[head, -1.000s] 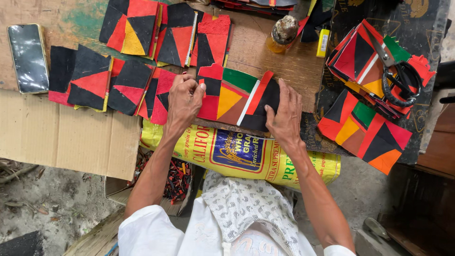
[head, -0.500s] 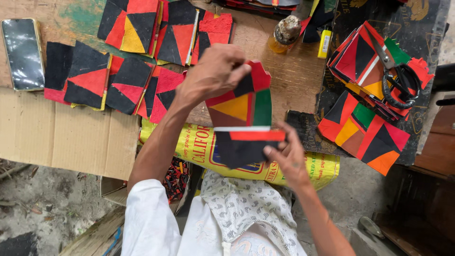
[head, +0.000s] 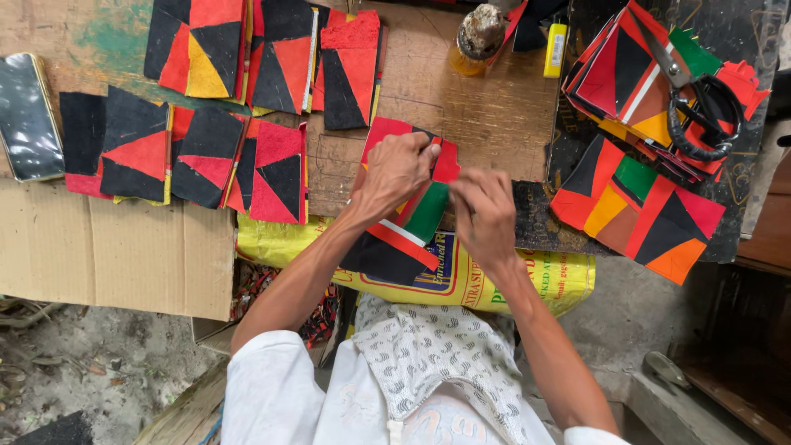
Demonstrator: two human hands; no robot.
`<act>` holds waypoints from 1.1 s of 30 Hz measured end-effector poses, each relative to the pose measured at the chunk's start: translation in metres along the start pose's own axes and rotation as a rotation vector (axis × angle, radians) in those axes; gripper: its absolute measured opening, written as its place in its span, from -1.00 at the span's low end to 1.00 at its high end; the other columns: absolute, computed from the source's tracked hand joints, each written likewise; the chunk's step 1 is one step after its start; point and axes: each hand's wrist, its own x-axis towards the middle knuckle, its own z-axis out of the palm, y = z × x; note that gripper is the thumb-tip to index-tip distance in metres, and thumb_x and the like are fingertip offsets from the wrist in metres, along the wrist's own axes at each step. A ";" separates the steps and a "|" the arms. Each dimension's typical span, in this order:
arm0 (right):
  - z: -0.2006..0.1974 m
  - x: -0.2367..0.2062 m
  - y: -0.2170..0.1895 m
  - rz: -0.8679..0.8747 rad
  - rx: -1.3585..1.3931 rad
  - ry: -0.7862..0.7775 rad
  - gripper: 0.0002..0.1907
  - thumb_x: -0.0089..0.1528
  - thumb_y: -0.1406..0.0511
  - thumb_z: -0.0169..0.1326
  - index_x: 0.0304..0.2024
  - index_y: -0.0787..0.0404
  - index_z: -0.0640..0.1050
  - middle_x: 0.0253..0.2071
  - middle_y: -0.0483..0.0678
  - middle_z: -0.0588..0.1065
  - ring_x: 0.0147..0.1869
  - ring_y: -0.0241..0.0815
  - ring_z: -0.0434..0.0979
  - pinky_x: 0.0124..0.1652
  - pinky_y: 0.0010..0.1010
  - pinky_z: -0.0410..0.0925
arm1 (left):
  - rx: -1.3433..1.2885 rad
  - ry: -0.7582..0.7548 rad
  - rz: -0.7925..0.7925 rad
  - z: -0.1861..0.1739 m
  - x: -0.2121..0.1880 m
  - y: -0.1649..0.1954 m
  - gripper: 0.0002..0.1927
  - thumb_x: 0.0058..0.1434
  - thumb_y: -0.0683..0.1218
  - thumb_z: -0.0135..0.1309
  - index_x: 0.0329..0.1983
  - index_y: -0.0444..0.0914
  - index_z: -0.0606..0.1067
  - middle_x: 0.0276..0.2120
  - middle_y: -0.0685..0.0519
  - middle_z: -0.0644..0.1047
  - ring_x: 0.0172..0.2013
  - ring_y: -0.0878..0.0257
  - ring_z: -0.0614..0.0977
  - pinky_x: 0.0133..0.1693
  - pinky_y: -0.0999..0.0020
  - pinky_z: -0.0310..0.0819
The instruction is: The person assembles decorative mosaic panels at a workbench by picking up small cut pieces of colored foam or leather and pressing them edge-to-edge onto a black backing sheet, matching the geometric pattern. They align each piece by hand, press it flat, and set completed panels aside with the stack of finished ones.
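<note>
So a second ago we had both palms flat on the patchwork piece (head: pixel 409 216) at the near edge of the tabletop (head: pixel 494 115); now it's lifted and tilted up, so looks like we're done pressing and onto working its top edge. Left to right: phone (head: pixel 27 115) at the left edge, left hand (head: pixel 395 171) pinching the piece's top, right hand (head: pixel 484 216) gripping just beside it, scissors (head: pixel 700 115) far right.
</note>
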 end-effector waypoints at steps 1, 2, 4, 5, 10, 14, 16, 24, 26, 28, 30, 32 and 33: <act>0.009 0.011 0.008 -0.034 -0.007 0.017 -0.82 0.15 0.53 0.23 -0.19 0.34 0.61 -0.05 0.09 0.55 0.05 0.13 0.49 0.03 -0.16 0.39 | 0.021 0.011 0.002 0.002 -0.001 0.004 -0.70 0.32 0.02 0.07 -0.44 -0.26 0.52 -0.55 -0.24 0.52 -0.45 -0.24 0.58 -0.39 -0.15 0.43; 0.016 0.018 0.014 -0.023 0.030 0.033 -0.83 0.15 0.53 0.22 -0.20 0.33 0.61 -0.06 0.07 0.56 0.05 0.11 0.50 0.04 -0.17 0.40 | 0.041 0.019 0.001 0.003 -0.001 0.007 -0.73 0.29 0.01 0.07 -0.44 -0.25 0.52 -0.54 -0.25 0.53 -0.46 -0.25 0.59 -0.40 -0.15 0.43; 0.026 0.024 0.022 0.016 0.107 0.052 -0.84 0.13 0.55 0.22 -0.24 0.32 0.62 -0.06 0.05 0.57 0.05 0.08 0.53 0.04 -0.18 0.41 | 0.077 0.046 0.088 0.004 -0.005 0.012 -0.77 0.28 -0.04 0.05 -0.43 -0.26 0.51 -0.54 -0.23 0.54 -0.46 -0.26 0.58 -0.43 -0.17 0.39; 0.027 0.025 0.023 0.022 0.113 0.050 -0.84 0.13 0.55 0.22 -0.24 0.33 0.62 -0.06 0.06 0.56 0.05 0.09 0.52 0.04 -0.19 0.42 | 0.090 0.060 0.135 0.005 -0.006 0.013 -0.79 0.28 -0.07 0.04 -0.42 -0.27 0.50 -0.54 -0.22 0.54 -0.46 -0.26 0.58 -0.45 -0.18 0.37; 0.028 0.019 0.026 0.017 0.114 0.052 -0.83 0.11 0.55 0.24 -0.25 0.34 0.62 -0.08 0.07 0.57 0.05 0.09 0.52 0.04 -0.20 0.43 | 0.106 0.122 0.141 0.010 0.001 0.013 -0.79 0.27 -0.07 0.05 -0.45 -0.25 0.47 -0.57 -0.19 0.51 -0.52 -0.19 0.56 -0.50 -0.09 0.38; 0.030 0.020 0.027 0.027 0.116 0.047 -0.81 0.09 0.54 0.26 -0.23 0.33 0.64 -0.09 0.06 0.57 0.04 0.08 0.52 0.02 -0.21 0.42 | 0.106 0.152 0.162 0.009 0.002 0.012 -0.76 0.29 -0.06 0.09 -0.47 -0.25 0.46 -0.58 -0.20 0.49 -0.50 -0.18 0.56 -0.50 -0.09 0.36; 0.031 0.020 0.028 0.021 0.116 0.057 -0.82 0.10 0.54 0.26 -0.25 0.32 0.64 -0.11 0.05 0.57 0.04 0.07 0.52 0.03 -0.22 0.43 | 0.059 0.110 0.191 0.006 -0.002 0.013 -0.82 0.24 -0.08 0.07 -0.44 -0.25 0.47 -0.55 -0.16 0.52 -0.51 -0.16 0.57 -0.53 -0.07 0.36; 0.031 0.018 0.031 0.019 0.111 0.041 -0.80 0.08 0.56 0.25 -0.24 0.34 0.63 -0.10 0.07 0.57 0.05 0.08 0.52 0.02 -0.21 0.44 | 0.125 0.162 0.132 0.011 0.008 0.015 -0.85 0.28 -0.08 0.06 -0.39 -0.22 0.50 -0.50 -0.15 0.53 -0.48 -0.16 0.58 -0.49 -0.06 0.37; 0.032 0.019 0.032 0.011 0.126 0.063 -0.79 0.06 0.57 0.25 -0.25 0.34 0.63 -0.11 0.07 0.57 0.05 0.08 0.52 0.03 -0.22 0.44 | 0.088 0.172 0.202 0.011 0.006 0.013 -0.85 0.24 -0.08 0.07 -0.41 -0.22 0.50 -0.53 -0.14 0.53 -0.49 -0.17 0.58 -0.50 -0.09 0.35; 0.032 0.017 0.031 0.038 0.157 0.063 -0.80 0.07 0.57 0.26 -0.25 0.34 0.63 -0.11 0.06 0.57 0.05 0.08 0.52 0.03 -0.22 0.44 | 0.103 0.130 0.168 0.011 0.008 0.012 -0.83 0.25 -0.06 0.07 -0.43 -0.22 0.50 -0.55 -0.15 0.53 -0.51 -0.17 0.58 -0.53 -0.09 0.34; 0.032 0.016 0.033 0.039 0.124 0.058 -0.79 0.06 0.57 0.26 -0.25 0.34 0.62 -0.10 0.06 0.57 0.05 0.08 0.52 0.03 -0.21 0.44 | 0.116 0.114 0.121 0.011 0.009 0.011 -0.79 0.29 -0.05 0.07 -0.43 -0.23 0.50 -0.54 -0.17 0.53 -0.51 -0.18 0.57 -0.53 -0.08 0.34; 0.033 0.014 0.033 0.026 0.133 0.035 -0.79 0.07 0.56 0.27 -0.25 0.34 0.62 -0.09 0.06 0.57 0.05 0.08 0.52 0.03 -0.21 0.43 | 0.154 0.124 0.051 0.009 0.009 0.012 -0.75 0.37 -0.03 0.05 -0.41 -0.23 0.51 -0.52 -0.19 0.52 -0.50 -0.20 0.56 -0.52 -0.08 0.35; 0.033 0.015 0.033 0.031 0.141 0.035 -0.80 0.08 0.56 0.28 -0.24 0.34 0.62 -0.08 0.06 0.57 0.05 0.07 0.52 0.03 -0.21 0.43 | 0.151 0.103 0.042 0.008 0.010 0.012 -0.74 0.36 -0.02 0.06 -0.43 -0.22 0.51 -0.53 -0.20 0.52 -0.50 -0.20 0.56 -0.51 -0.09 0.35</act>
